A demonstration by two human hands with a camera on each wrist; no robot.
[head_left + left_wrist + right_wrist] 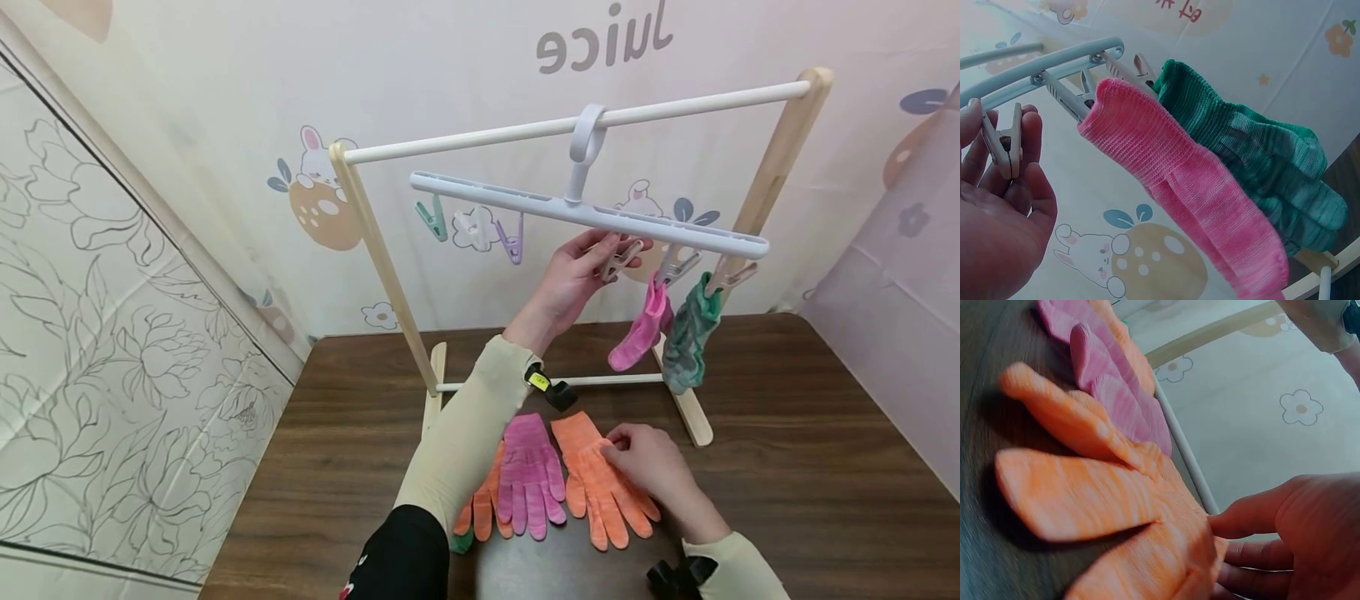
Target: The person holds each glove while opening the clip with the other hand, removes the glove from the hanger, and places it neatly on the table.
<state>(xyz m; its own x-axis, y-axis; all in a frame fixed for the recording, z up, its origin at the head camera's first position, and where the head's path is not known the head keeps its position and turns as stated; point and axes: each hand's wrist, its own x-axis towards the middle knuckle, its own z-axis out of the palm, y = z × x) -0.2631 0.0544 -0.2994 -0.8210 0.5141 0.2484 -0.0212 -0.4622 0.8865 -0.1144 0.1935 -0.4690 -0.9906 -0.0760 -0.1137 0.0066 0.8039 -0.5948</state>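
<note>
My left hand (558,287) is raised under the right half of a white clip hanger (487,193). Its thumb and fingers hold a pale clothespin (1002,140) there, with no glove in it. Beside that hand a pink glove (642,332) and a green glove (688,342) dangle from other clothespins. Low at the table, my right hand (654,467) pinches the cuff edge of an orange glove (1166,531), thumb in front and fingers behind. The glove's fingers point toward me.
Left of it lie a second pink glove (528,475) and another orange glove (486,498), partly covered. The hanger hooks over the white rod (472,142) of a wooden rack. Green, white and purple clothespins (512,242) hang on its left half. A dark wooden table (810,467) bears everything.
</note>
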